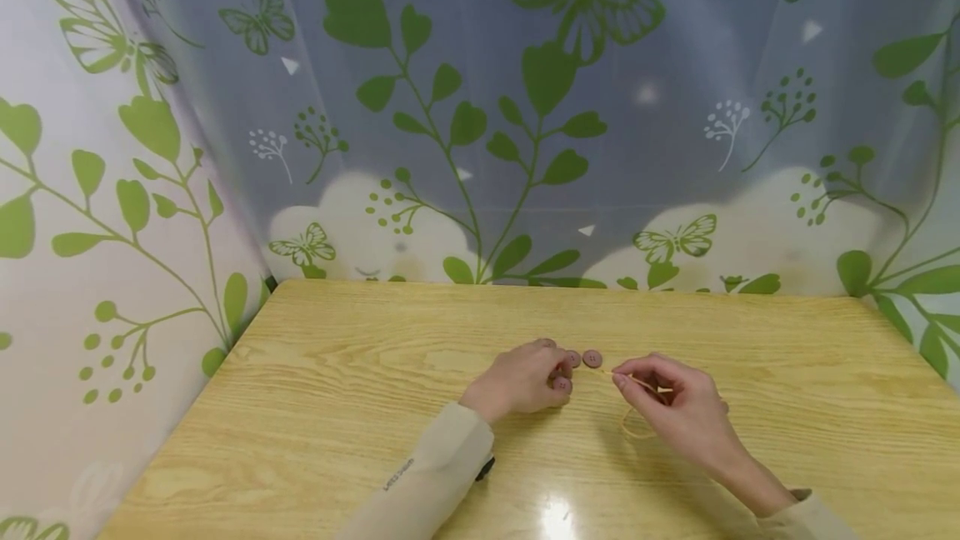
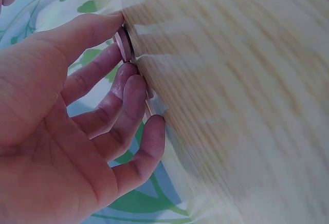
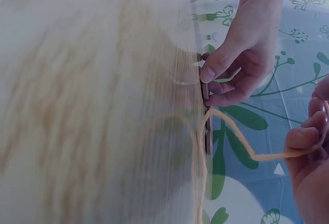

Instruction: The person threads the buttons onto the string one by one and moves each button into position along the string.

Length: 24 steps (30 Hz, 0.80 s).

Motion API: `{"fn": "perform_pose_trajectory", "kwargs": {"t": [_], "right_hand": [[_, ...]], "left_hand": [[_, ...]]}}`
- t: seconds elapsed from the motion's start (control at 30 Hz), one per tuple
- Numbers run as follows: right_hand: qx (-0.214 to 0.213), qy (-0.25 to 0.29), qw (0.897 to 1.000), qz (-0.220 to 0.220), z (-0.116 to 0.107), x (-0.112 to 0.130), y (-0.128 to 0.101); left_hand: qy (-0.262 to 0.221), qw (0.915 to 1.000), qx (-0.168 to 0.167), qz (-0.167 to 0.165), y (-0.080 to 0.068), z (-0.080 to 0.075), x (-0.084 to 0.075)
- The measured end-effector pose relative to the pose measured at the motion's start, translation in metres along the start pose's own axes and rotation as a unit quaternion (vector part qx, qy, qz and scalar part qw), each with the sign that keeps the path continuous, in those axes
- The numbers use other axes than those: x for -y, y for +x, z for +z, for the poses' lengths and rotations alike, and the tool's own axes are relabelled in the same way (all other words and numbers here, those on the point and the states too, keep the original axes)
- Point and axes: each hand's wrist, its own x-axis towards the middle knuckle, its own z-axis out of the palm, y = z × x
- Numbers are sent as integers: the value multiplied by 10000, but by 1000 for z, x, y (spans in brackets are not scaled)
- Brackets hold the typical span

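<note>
Pinching a pink button [image 1: 562,384] between thumb and fingers, the left hand [image 1: 521,377] rests on the wooden bench [image 1: 315,407] near its middle. Two more buttons [image 1: 592,358] lie just beyond, at about one o'clock from it. The right hand [image 1: 678,402], at three o'clock, pinches a yellow string [image 1: 637,427], which loops onto the bench; its free end seems to point at the buttons, though blur hides the tip.
</note>
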Motion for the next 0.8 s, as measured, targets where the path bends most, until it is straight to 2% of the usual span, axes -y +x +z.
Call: {"fn": "perform_pose_trajectory", "kwargs": {"t": [0.37, 0.5, 0.7, 0.8], "right_hand": [[28, -1, 10000, 8, -1, -1, 0], [11, -42, 9999, 106, -2, 0, 0], [-13, -81, 9999, 96, -3, 0, 0], [-18, -81, 9999, 95, -3, 0, 1]], "left_hand": [[-98, 9999, -61, 70, 1, 2, 3], [-284, 9995, -129, 100, 1, 3, 5], [-675, 9969, -277, 309, -1, 1, 9], [-901, 9952, -256, 279, -3, -1, 11]]}}
